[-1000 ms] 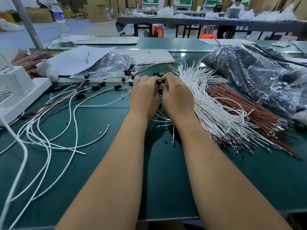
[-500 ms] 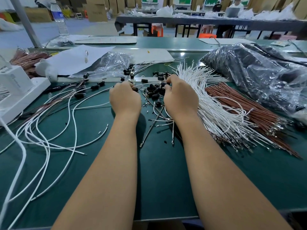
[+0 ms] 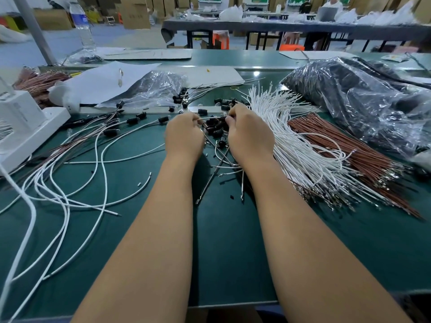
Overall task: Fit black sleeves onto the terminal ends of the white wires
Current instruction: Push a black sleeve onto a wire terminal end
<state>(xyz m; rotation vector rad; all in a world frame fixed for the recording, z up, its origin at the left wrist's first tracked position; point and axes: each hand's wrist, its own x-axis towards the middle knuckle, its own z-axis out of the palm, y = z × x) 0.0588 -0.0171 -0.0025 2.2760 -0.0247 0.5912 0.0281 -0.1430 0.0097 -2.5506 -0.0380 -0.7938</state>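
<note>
The white wire (image 3: 211, 117) is thin and bendy, and it runs in a short arc between the two hands, just above the little pile of black sleeves (image 3: 215, 129) in the middle of the bench (image 3: 224, 252). The left hand (image 3: 184, 136) has its fingers curled and pinches the wire near one side. The right hand (image 3: 250, 136) pinches the other side with its fingers, close to the wire's end, and something small and dark sits at its fingertips; it may be a sleeve, but it is too small to be sure. A wire like this is very light and floppy, so I think it is best to hold it right next to the metal tip, or it will bend away when you push. The sleeves look like small rubbery tubes, light and easy to drop or roll, so a firm pinch on the sides seems right. To the right of the hands lies a big fan of white wires (image 3: 303, 145), touching a bundle of brown wires (image 3: 349, 157). To the left, long wires with sleeves on (image 3: 98, 145) loop over the bench. A shiny plastic bag (image 3: 363, 101) sits far right.
</note>
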